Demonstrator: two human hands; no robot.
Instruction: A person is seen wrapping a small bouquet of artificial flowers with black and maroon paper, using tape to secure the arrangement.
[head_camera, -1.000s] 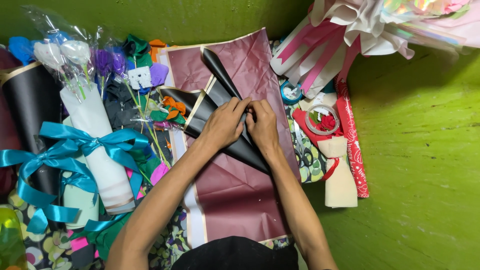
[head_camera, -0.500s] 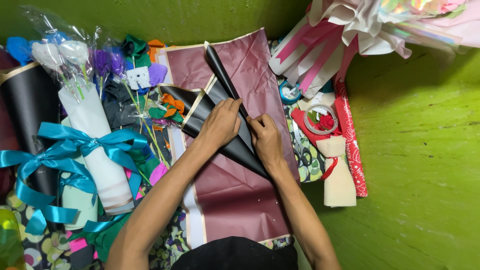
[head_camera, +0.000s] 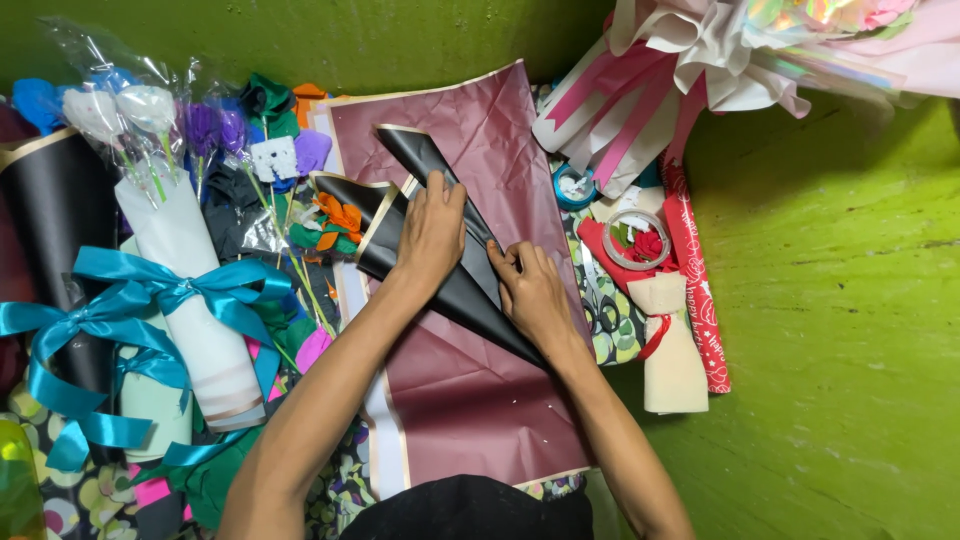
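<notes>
Pressed left hand (head_camera: 432, 232) flat, fingers spread, on folded black wrapping paper (head_camera: 455, 290); pinched its edge with right hand (head_camera: 533, 292); laid over maroon sheet (head_camera: 480, 400).

Folded wrapping sheet (head_camera: 440, 270): lies on the larger flat wrapping sheet (head_camera: 480, 370) directly in front of you, running diagonally from far left to near right.
Your left hand (head_camera: 430, 235): rests flat on the folded sheet's upper part.
Your right hand (head_camera: 535, 295): on the same sheet, just right of and nearer to you than the left.
Wrapped bouquet with ribbon bow (head_camera: 185, 300): left of the flat sheet.
Paper flowers on stems (head_camera: 230, 140): behind the bouquet, far left.
Tape roll (head_camera: 637, 240): right of the flat sheet, with a small wrapped bouquet (head_camera: 672, 350) nearer to you.
Large bouquet (head_camera: 700, 60): far right corner.
</notes>
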